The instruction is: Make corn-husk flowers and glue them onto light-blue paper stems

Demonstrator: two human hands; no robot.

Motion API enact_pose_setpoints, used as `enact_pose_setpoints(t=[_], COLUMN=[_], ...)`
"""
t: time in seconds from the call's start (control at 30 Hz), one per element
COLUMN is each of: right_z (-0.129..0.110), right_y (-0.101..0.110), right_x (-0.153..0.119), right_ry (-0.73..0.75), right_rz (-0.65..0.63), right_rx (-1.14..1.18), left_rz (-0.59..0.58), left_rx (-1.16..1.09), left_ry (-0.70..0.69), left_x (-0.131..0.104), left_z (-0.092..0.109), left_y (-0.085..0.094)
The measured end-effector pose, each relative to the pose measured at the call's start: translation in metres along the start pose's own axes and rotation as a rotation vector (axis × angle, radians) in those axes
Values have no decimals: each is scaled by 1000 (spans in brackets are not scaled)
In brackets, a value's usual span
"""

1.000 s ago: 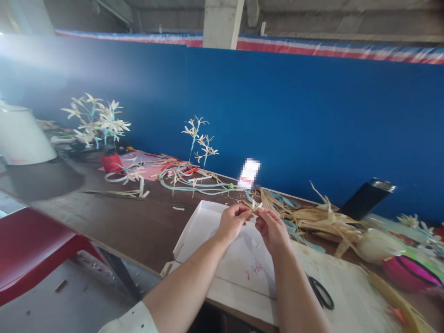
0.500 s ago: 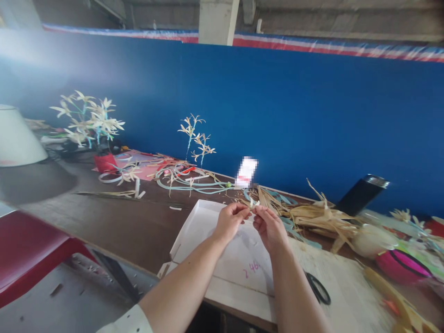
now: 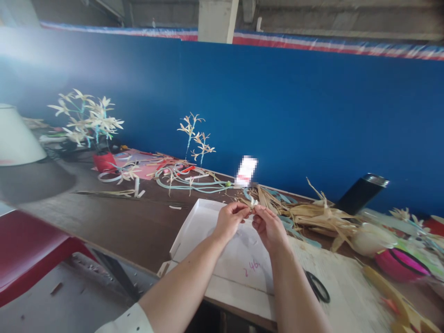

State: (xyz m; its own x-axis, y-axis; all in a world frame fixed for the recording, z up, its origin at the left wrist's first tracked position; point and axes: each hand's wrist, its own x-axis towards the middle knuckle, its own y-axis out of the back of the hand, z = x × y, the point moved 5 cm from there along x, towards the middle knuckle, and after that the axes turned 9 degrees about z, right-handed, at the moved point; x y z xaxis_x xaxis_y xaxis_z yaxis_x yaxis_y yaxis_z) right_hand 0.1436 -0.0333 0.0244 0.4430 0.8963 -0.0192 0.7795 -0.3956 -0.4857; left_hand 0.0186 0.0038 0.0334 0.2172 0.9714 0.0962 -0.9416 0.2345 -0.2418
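Note:
Both hands meet above the far part of a white cardboard box lid (image 3: 225,273), which has pink writing on it. A small cream-white flower piece (image 3: 254,202) sticks up between the fingertips. My left hand (image 3: 231,221) is closed in a pinch at its lower left side. Thumb and fingers of my right hand (image 3: 268,224) are closed on it from the right. The lower end of the piece is hidden by the fingers. Dried husks (image 3: 312,217) lie just right of the hands.
Potted husk flowers (image 3: 97,122) stand at the left, near a white lampshade (image 3: 21,138). Pale blue tubing (image 3: 194,187) lies along the back. A black flask (image 3: 362,194) leans at the right. Scissor handles (image 3: 317,286) rest beside my right forearm. A red chair (image 3: 31,249) is at lower left.
The small white flower piece has turned slightly between the fingertips. Both hands stay in nearly the same place over the box lid.

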Motion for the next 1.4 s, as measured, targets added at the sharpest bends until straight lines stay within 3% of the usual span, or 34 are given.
enact_pose_setpoints(t=[0.57,1.13,1.4], right_z=[1,2,2], right_y=[-1,-2,-1], right_x=[0,1,1], right_ry=[-16,-8,4], right_rz=[12,-17,-7], right_rx=[-3,-33,-43], left_rz=[12,-26,22], left_rx=[-73,-22,-60], left_ry=[106,95,106], left_x=[-3,-1,0], left_z=[4,0,-3], left_y=[-2,-3,-2])
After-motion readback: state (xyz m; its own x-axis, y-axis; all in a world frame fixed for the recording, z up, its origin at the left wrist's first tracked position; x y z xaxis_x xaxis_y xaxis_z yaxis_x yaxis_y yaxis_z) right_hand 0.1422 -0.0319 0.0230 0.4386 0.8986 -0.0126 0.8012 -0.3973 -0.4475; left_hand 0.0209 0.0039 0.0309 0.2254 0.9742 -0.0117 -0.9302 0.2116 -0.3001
